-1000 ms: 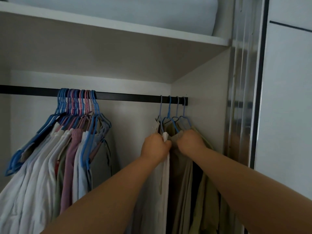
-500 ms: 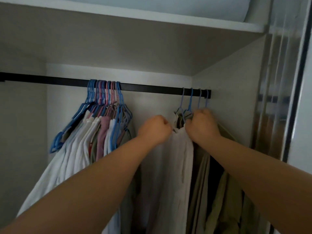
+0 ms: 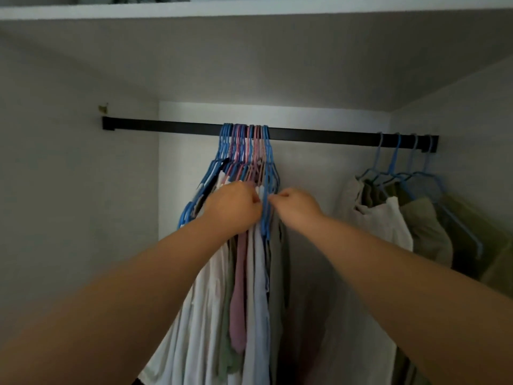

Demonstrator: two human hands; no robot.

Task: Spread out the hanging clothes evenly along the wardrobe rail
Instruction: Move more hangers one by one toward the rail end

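Note:
A black rail (image 3: 319, 134) runs across the wardrobe. A tight bunch of blue and pink hangers (image 3: 247, 145) crowds its middle, carrying white, pink and green clothes (image 3: 244, 287). My left hand (image 3: 236, 207) is curled into the tops of those clothes. My right hand (image 3: 297, 204) pinches the blue hanger (image 3: 267, 212) at the bunch's right edge. Several blue hangers (image 3: 402, 162) with beige and olive clothes (image 3: 388, 215) hang spaced out at the rail's right end.
A white shelf (image 3: 249, 9) lies above the rail. The wardrobe's side walls (image 3: 69, 190) close in on the left and right. Bare rail shows to the left of the bunch and between the two groups.
Both hands let go of the clothes at the right end and moved left to the crowded bunch. The view turned left with them.

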